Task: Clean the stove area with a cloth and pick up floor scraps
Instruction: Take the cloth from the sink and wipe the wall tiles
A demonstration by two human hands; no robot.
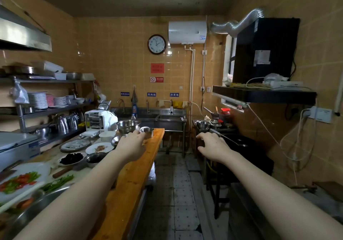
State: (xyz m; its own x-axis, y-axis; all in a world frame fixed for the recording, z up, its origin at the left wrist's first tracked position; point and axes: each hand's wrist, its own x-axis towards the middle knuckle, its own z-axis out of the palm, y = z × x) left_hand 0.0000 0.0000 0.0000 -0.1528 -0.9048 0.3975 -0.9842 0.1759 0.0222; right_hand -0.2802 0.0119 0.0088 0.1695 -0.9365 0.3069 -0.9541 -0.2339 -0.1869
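Both my arms reach forward at chest height. My left hand (132, 144) hovers over the far end of the wooden counter (130, 180), fingers relaxed, its fingertips next to a small steel cup (148, 130); contact is unclear. My right hand (213, 147) hangs in the aisle with loosely spread fingers and holds nothing. Just beyond it, on the right, is the dark stove top (241, 142) with a long metal ladle handle (225, 137) lying across it. Yellow cloths (177, 104) hang above the sink at the back wall. The tiled floor (178, 193) shows grime and a dark patch (199, 227).
Plates, bowls and cut vegetables (20, 182) crowd the counter's left side. Steel sinks (163, 118) stand at the back. Bowls and jars (213, 123) sit behind the stove. A black range hood (265, 54) and a shelf with cables (263, 94) overhang at right.
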